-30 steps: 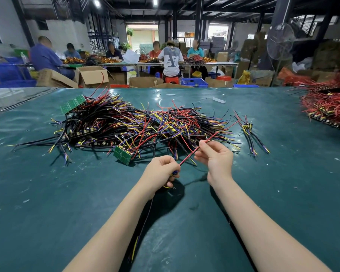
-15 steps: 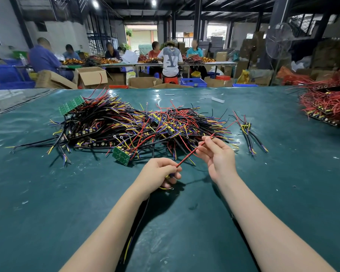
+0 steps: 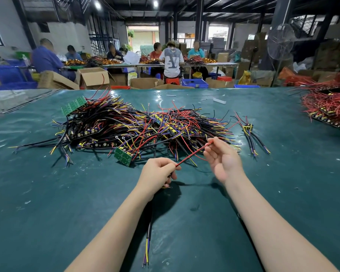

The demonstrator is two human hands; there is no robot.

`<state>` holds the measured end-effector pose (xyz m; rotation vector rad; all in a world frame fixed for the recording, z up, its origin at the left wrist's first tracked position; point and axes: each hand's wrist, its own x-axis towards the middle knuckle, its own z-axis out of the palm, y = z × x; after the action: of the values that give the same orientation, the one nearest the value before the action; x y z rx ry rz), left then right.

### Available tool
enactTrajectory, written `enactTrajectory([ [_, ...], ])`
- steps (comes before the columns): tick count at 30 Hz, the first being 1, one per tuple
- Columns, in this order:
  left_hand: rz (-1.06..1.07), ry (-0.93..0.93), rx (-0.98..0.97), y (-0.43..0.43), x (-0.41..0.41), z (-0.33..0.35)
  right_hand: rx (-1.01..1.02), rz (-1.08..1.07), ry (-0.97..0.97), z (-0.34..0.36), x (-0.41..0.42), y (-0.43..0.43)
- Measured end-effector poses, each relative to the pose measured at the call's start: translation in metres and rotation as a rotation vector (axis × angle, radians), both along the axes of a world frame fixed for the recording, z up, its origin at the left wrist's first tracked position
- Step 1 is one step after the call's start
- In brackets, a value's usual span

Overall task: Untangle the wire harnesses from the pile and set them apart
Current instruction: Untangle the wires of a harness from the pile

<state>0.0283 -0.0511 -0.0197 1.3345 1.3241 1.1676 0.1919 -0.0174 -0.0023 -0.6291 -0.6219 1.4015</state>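
A big tangled pile of wire harnesses [image 3: 137,124], black, red, yellow and purple with small green boards, lies across the middle of the green table [image 3: 47,203]. Just in front of it, my left hand [image 3: 157,175] grips one harness; its black tail [image 3: 148,238] with yellow and purple ends runs back under my forearm. A red wire [image 3: 192,155] of that harness stretches up to my right hand [image 3: 222,158], which pinches its far end between thumb and fingertip, the other fingers spread. One small harness [image 3: 250,134] lies apart, right of the pile.
A second heap of red wires on a black tray [image 3: 328,108] sits at the table's right edge. A small white scrap [image 3: 219,100] lies farther back. Beyond the table, several people sit at benches among cardboard boxes [image 3: 92,77] and blue crates.
My right hand has moved right and away from the left hand, its fingers opening out, so the red wire is pulled longer and straighter between both hands. The left hand stays put.
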Motion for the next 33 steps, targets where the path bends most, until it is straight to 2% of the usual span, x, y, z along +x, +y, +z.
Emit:
enactTrajectory([
  [6, -0.027, -0.015, 0.031, -0.001, -0.003, -0.002, 0.021, -0.048, -0.098, 0.001, -0.001, -0.001],
  [12, -0.047, -0.078, 0.007, 0.0, -0.006, 0.0, 0.005, 0.284, -0.022, 0.001, -0.013, -0.011],
  [14, -0.035, -0.107, 0.012, 0.0, -0.006, 0.001, 0.012, 0.334, -0.077, -0.002, -0.023, -0.014],
  [16, -0.035, -0.113, 0.018, 0.0, -0.006, 0.001, 0.051, 0.288, -0.239, -0.008, -0.036, -0.017],
  [18, -0.03, -0.109, 0.027, 0.0, -0.006, 0.0, 0.11, 0.153, -0.456, -0.014, -0.048, -0.018],
  [20, -0.014, -0.103, 0.038, 0.0, -0.006, -0.001, 0.138, 0.065, -0.556, -0.016, -0.053, -0.019],
  [31, -0.094, -0.073, 0.038, -0.003, -0.006, 0.0, 0.138, -0.126, -0.538, -0.008, -0.029, -0.009],
  [33, -0.106, -0.075, 0.03, -0.004, -0.006, 0.001, 0.128, -0.172, -0.48, -0.006, -0.025, -0.007],
])
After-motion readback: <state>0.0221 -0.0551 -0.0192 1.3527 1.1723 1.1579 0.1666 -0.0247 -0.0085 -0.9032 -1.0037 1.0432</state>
